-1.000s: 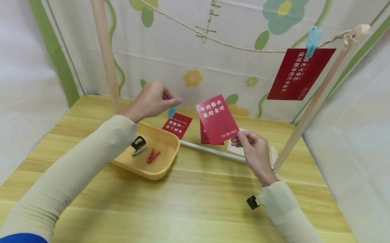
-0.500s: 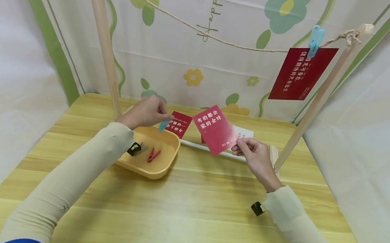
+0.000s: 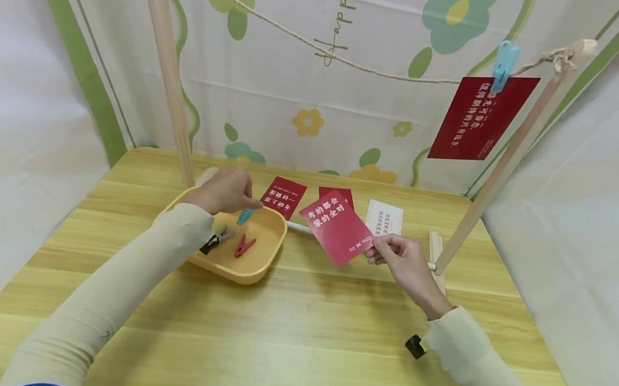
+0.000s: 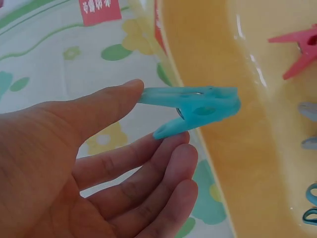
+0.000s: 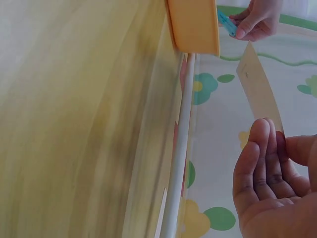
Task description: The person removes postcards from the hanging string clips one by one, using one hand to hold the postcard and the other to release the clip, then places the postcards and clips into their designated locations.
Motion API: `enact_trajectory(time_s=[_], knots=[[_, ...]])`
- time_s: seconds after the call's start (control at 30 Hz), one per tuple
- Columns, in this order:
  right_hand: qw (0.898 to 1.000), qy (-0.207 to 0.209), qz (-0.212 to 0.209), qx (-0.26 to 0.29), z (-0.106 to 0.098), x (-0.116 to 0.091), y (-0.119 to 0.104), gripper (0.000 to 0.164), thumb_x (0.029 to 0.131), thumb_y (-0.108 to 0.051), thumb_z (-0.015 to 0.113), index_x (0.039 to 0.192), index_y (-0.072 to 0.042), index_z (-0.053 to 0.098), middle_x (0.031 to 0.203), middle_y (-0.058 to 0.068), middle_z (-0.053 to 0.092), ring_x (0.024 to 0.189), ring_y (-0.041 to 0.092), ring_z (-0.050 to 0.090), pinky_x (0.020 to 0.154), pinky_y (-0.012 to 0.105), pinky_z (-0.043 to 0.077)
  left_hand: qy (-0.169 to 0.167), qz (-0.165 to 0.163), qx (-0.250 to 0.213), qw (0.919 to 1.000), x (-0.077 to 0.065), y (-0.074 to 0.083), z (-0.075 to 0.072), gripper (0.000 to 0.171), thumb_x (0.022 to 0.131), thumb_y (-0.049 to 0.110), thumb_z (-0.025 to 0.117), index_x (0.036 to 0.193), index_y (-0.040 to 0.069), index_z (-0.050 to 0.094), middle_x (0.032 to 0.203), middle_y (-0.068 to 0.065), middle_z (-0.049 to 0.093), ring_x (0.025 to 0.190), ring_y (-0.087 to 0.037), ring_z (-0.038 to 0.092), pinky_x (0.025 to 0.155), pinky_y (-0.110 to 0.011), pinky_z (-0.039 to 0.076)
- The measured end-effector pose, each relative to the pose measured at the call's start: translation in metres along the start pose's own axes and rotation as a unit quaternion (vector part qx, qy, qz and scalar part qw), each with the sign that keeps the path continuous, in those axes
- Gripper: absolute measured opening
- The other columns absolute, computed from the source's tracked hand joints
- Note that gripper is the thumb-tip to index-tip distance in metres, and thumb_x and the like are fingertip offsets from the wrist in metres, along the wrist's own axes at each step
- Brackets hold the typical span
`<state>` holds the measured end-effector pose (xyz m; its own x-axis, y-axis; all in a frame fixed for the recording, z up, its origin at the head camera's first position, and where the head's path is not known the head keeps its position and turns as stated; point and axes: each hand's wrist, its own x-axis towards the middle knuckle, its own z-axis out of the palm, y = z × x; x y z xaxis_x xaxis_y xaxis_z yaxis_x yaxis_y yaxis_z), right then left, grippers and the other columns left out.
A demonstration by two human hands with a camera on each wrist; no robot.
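Observation:
My left hand [image 3: 224, 191] is over the yellow tray [image 3: 263, 268], pinching a light-blue clothespin [image 4: 208, 105] by its handles between thumb and fingertips. Inside the tray lie a red clothespin [image 3: 244, 246] and a grey clothespin [image 3: 224, 233]; the left wrist view also shows part of a dark teal one [image 4: 311, 216]. My right hand [image 3: 405, 263] pinches a red card [image 3: 337, 227] by one corner, its white lettering facing up toward the head camera. The card's plain back [image 5: 260, 87] shows in the right wrist view.
A rope [image 3: 302, 43] sags between two wooden posts [image 3: 167, 58]. Near its right end, a blue clothespin [image 3: 505, 66] holds a hanging red card [image 3: 477, 126]. Behind a white bar [image 3: 300, 227] lie two red cards [image 3: 284, 195] and a white card [image 3: 385, 217].
My left hand has moved left and down with the blue clothespin, from beside the tray to over it. My right hand has lowered the red card slightly, uncovering the white card behind.

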<state>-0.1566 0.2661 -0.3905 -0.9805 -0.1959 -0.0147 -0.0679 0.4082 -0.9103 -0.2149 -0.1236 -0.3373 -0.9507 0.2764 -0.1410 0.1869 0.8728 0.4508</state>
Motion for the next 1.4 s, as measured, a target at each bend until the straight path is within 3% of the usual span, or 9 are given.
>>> enact_trajectory(time_s=[0.17,0.4,0.6,0.73,1.03,1.4], knots=[[1.000,-0.012,0.007,-0.006,0.002,-0.006,0.003,0.033,0.110,-0.024,0.059,0.114,0.007,0.070,0.103,0.021,0.075,0.090,0.024,0.075,0.091,0.040,0.064,-0.001,-0.015,0.001,0.9999,0.004,-0.005,0.007,0.062,0.098,0.031,0.077,0.050,0.018,0.039,0.048,0.007,0.031,0.047,-0.007,0.024,0.048,-0.022,0.024],[0.999,-0.032,0.013,-0.021,0.004,-0.013,0.007,0.033,0.111,-0.024,0.057,0.112,0.006,0.071,0.103,0.022,0.075,0.092,0.028,0.075,0.090,0.043,0.064,-0.018,-0.042,0.007,0.9989,0.009,-0.010,0.016,0.060,0.097,0.029,0.077,0.055,0.019,0.036,0.051,0.007,0.028,0.048,-0.007,0.024,0.047,-0.023,0.026],[0.999,-0.033,0.025,-0.020,0.004,-0.018,0.011,0.030,0.111,-0.020,0.057,0.113,0.007,0.071,0.101,0.019,0.075,0.088,0.021,0.074,0.089,0.042,0.064,-0.041,-0.082,0.008,0.9957,0.008,-0.012,0.021,0.037,0.099,0.030,0.076,0.074,0.011,0.055,0.062,0.002,0.047,0.055,-0.012,0.046,0.055,-0.027,0.042],[0.998,-0.040,0.036,-0.022,0.006,-0.021,0.015,0.028,0.110,-0.015,0.056,0.115,0.008,0.071,0.101,0.019,0.075,0.087,0.019,0.074,0.089,0.041,0.064,-0.036,-0.095,0.021,0.9946,0.005,-0.012,0.025,0.028,0.097,0.030,0.077,0.091,0.007,0.064,0.075,-0.004,0.059,0.065,-0.017,0.055,0.061,-0.031,0.046],[0.997,-0.060,0.049,-0.025,0.010,-0.024,0.020,0.025,0.109,-0.012,0.057,0.116,0.009,0.071,0.103,0.023,0.076,0.086,0.016,0.074,0.084,0.035,0.065,-0.064,-0.110,0.013,0.9919,0.007,-0.017,0.029,0.026,0.098,0.028,0.076,0.097,0.002,0.071,0.062,-0.009,0.070,0.047,-0.012,0.055,0.056,-0.028,0.048],[0.991,-0.106,0.059,-0.063,0.021,-0.026,0.027,0.027,0.109,-0.014,0.057,0.107,0.008,0.074,0.090,0.016,0.077,0.076,0.014,0.070,0.069,0.025,0.061,-0.081,-0.123,0.027,0.9888,0.010,-0.014,0.032,0.026,0.099,0.030,0.075,0.103,0.006,0.067,0.074,-0.012,0.075,0.051,-0.014,0.058,0.059,-0.030,0.047]])
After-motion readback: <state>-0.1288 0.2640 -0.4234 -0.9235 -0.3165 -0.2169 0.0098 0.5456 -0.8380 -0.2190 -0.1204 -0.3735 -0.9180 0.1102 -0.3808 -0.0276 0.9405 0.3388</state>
